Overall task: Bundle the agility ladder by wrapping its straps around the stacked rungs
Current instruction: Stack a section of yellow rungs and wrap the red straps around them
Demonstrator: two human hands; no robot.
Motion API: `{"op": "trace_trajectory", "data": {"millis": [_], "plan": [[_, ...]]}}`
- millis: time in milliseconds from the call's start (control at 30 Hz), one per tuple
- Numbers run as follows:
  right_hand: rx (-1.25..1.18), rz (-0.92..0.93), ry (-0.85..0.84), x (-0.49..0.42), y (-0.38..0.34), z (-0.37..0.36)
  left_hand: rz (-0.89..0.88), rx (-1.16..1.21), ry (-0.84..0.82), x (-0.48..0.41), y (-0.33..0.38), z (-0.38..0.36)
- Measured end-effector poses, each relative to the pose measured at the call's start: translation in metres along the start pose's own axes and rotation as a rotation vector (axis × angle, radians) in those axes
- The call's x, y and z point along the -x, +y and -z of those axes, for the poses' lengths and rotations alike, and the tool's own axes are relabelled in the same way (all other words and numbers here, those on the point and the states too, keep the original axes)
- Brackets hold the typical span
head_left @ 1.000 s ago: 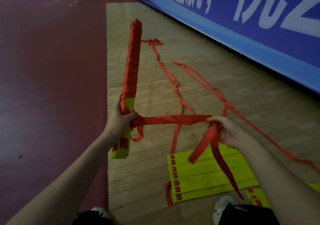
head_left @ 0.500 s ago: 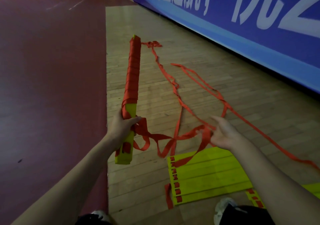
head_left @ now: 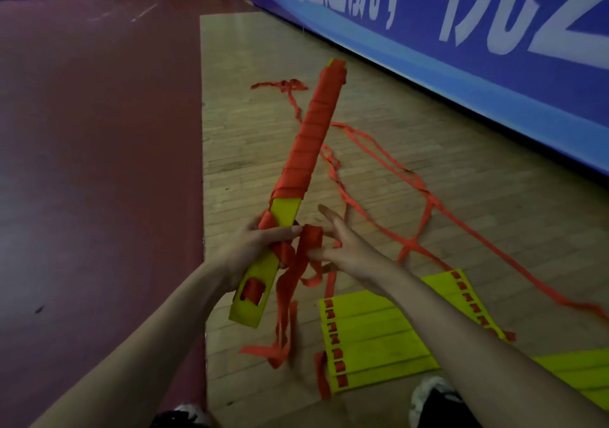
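Now the left hand (head_left: 250, 249) grips the bundle (head_left: 308, 150) of stacked yellow rungs near its lower end, fingers curled round it and thumb lying across the top. Orange strap (head_left: 311, 236) is wound round most of the bundle's upper length, leaving the lower part bare. The bundle is held above the wooden floor (head_left: 250, 137) and leans away to the right, where half a second ago it pointed almost straight ahead. The right hand (head_left: 349, 249) was then well out to the right with the strap sagging between the hands; it has come in just beside the left hand, and the strap is bunched between them. Its forefinger and thumb are spread wide with the strap lying against them; I cannot tell whether it pinches the strap. Loose ends hang below the hands, and more strap trails away across the floor. Unwrapped rungs (head_left: 379, 338) lie flat on the floor below the right forearm. A blue banner (head_left: 461, 75) runs along the right.
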State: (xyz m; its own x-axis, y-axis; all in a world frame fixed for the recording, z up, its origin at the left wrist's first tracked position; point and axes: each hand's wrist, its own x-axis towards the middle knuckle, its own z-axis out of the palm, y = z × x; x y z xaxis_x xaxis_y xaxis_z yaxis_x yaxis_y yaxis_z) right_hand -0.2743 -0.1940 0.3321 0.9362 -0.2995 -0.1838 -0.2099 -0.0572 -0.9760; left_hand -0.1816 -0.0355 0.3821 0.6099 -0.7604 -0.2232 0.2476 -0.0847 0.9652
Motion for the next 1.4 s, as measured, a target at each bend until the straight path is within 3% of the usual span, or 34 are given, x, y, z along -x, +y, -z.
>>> {"op": "trace_trajectory", "data": {"millis": [133,233,300,333,400,500,733,933,1067,1133,1267,1400], "plan": [[0.014,0.038,0.153,-0.004,-0.001,0.001,-0.036,-0.057,-0.007,0.000,0.002,0.003],[0.523,-0.016,0.422,-0.004,-0.004,0.023,-0.061,-0.110,0.043,0.001,0.003,0.009],[0.880,-0.150,0.405,-0.001,-0.002,0.033,-0.055,-0.131,0.051,0.001,0.003,0.011],[0.933,-0.200,0.364,0.001,0.000,0.034,-0.045,-0.136,0.047,0.001,0.003,0.012],[0.799,-0.175,0.244,0.000,0.004,0.031,-0.021,-0.147,0.018,0.003,0.003,0.013],[0.340,-0.006,0.088,0.000,0.000,0.021,-0.012,-0.163,-0.048,0.007,0.004,0.012],[-0.111,0.235,-0.048,0.000,-0.011,-0.002,-0.022,-0.143,-0.247,0.016,0.005,-0.002],[-0.191,0.162,0.050,0.003,-0.015,0.006,-0.062,-0.167,-0.280,0.014,0.006,-0.002],[0.170,0.233,0.213,0.007,-0.024,0.027,-0.076,-0.199,-0.258,0.012,0.000,0.005],[0.212,0.250,0.231,0.007,-0.027,0.034,-0.074,-0.233,-0.250,0.010,-0.004,0.007],[0.076,0.089,0.061,0.014,-0.026,0.036,-0.076,-0.260,-0.257,0.008,-0.006,0.006],[0.102,-0.001,-0.066,0.021,-0.019,0.024,-0.070,-0.220,-0.188,0.007,-0.006,0.000]]}}
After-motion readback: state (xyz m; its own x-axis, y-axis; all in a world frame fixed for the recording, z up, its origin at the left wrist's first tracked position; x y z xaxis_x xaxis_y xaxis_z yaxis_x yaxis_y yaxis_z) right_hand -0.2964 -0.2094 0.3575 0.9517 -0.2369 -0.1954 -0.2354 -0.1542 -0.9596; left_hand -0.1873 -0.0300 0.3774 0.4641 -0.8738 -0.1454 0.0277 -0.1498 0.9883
